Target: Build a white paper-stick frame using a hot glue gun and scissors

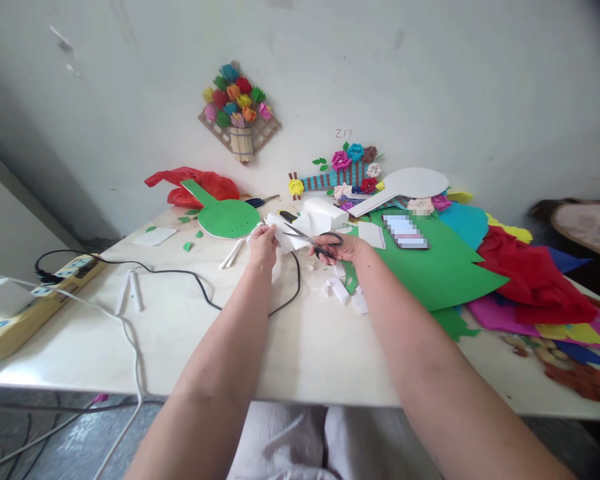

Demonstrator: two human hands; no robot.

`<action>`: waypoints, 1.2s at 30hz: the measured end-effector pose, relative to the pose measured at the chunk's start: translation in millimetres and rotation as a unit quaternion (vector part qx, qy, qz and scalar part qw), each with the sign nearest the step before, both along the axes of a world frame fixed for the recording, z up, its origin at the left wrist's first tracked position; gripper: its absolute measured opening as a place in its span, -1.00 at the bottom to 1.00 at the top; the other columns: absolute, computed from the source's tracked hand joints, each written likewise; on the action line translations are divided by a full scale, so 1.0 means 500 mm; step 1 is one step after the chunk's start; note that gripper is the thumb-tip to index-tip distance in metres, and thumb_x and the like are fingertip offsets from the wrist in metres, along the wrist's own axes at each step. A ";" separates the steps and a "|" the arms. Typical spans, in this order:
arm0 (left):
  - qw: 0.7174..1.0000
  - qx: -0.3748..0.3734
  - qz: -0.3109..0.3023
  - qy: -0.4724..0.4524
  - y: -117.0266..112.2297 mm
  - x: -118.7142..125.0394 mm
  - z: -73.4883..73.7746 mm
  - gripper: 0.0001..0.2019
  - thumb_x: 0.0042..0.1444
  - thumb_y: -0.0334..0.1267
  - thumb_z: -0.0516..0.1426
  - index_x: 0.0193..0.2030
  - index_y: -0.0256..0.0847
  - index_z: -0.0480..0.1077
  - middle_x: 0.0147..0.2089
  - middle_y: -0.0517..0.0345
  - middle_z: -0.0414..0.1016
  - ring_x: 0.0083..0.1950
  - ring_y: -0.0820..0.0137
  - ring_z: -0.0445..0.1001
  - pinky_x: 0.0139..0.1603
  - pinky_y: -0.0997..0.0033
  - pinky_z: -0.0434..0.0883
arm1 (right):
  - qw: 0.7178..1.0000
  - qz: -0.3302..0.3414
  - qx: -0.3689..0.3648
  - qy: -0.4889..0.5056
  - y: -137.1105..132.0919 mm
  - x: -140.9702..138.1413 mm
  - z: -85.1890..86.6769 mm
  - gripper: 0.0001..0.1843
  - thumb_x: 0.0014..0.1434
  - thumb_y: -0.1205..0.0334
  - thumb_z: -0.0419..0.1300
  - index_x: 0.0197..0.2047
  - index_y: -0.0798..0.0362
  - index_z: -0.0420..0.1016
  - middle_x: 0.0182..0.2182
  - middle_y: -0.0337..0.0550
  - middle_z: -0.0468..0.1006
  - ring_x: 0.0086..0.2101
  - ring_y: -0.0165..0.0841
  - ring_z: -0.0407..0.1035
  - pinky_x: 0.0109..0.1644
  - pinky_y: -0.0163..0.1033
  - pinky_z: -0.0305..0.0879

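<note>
My left hand [265, 244] is closed on a piece of white paper [279, 233], thumb and fingers pinched near its left edge. In my right hand [344, 247] is a pair of black-handled scissors [307, 238], their blades parted and pointing left at the paper. Behind both hands lies a white roll [325, 212], with loose white sheet in front of it. Small white scraps [339, 290] lie below my right hand. To the left is a green paddle-shaped cutout [230, 219], with two white sticks [233, 255] nearer me.
A large green sheet [430, 280] with a phone [406, 232] on it lies right, beside red crepe paper [535, 273]. A white paddle shape [415, 183] rests behind. A black cable [180, 271] runs from the power strip [45, 293] at left. Paper flowers [235, 100] hang on the wall.
</note>
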State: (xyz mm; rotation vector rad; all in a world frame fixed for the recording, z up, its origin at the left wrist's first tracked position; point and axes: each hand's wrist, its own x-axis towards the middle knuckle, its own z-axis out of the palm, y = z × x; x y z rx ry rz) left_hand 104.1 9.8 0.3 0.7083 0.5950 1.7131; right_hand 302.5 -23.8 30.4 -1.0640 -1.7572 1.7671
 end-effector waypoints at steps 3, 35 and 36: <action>1.000 -0.014 -0.002 0.018 0.000 -0.002 -0.001 -0.74 -0.23 -0.40 0.24 -0.59 -0.23 0.17 -0.64 0.34 0.24 -0.60 0.59 0.27 -0.51 0.56 0.28 | 1.000 -0.011 0.004 0.008 -0.004 0.001 -0.005 -0.63 0.17 0.07 0.00 -0.28 0.24 0.41 -0.68 -0.15 0.44 -0.73 -0.50 0.20 -0.66 -0.42 0.05; 0.997 -0.062 -0.022 0.027 0.004 0.009 -0.006 -0.81 -0.15 -0.39 0.19 -0.51 -0.23 0.19 -0.61 0.28 0.31 -0.59 0.54 0.35 -0.52 0.53 0.29 | 0.958 -0.076 0.166 -0.221 -0.060 -0.042 0.090 -0.46 -0.11 -0.12 0.30 -0.26 0.14 0.27 -0.70 -0.20 0.45 -0.76 -0.47 0.27 -0.80 -0.45 -0.06; 0.997 -0.062 -0.022 0.028 0.005 0.009 -0.006 -0.81 -0.15 -0.39 0.19 -0.51 -0.23 0.19 -0.60 0.28 0.31 -0.58 0.53 0.36 -0.52 0.52 0.30 | 0.956 -0.080 0.166 -0.227 -0.061 -0.042 0.092 -0.42 -0.10 -0.11 0.30 -0.19 0.15 0.27 -0.70 -0.20 0.45 -0.76 -0.46 0.27 -0.80 -0.45 -0.06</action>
